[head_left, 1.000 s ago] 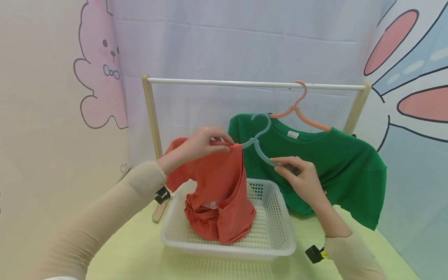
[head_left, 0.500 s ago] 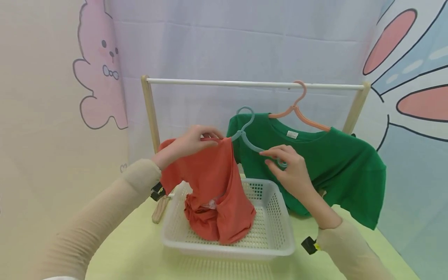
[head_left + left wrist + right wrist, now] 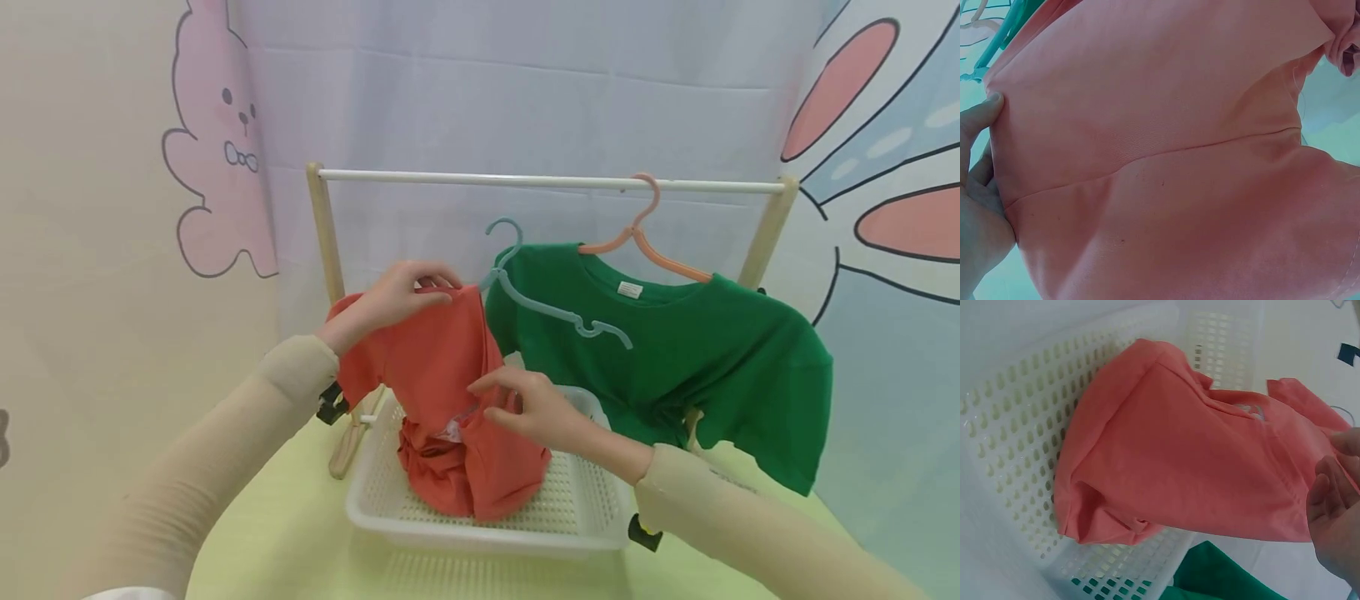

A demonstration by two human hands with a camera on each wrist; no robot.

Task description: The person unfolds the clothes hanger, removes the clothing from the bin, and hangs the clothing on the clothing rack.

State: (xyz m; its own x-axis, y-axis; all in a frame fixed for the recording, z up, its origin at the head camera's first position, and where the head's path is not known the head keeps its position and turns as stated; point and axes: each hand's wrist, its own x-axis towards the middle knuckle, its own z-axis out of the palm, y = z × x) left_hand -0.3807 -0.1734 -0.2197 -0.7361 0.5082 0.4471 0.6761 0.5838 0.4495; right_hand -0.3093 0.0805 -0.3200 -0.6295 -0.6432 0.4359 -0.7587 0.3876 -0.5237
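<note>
My left hand [image 3: 412, 292] pinches the shoulder of a coral-red T-shirt [image 3: 431, 358], thumb in front in the left wrist view. One arm of a light blue hanger [image 3: 536, 305] runs into the shirt at that shoulder; its hook and other arm stick out bare to the right. The lower shirt lies bunched in a white basket [image 3: 480, 540], a whitish label [image 3: 452, 430] showing at the neck opening. My right hand [image 3: 536, 408] is at the shirt's right edge, fingers and thumb apart. In the right wrist view, the right hand [image 3: 1338, 506] overlaps the shirt's upper part.
A rack with a white bar [image 3: 480, 177] and wooden posts stands behind the basket. From its right half hangs a green T-shirt [image 3: 675, 350] on an orange hanger [image 3: 671, 264], close behind the blue hanger. Everything rests on a pale yellow-green table [image 3: 285, 525].
My left hand has moved left and slightly up with the T-shirt and hanger. My right hand has let go of the hanger's bare arm and moved down-left to the shirt's edge.
</note>
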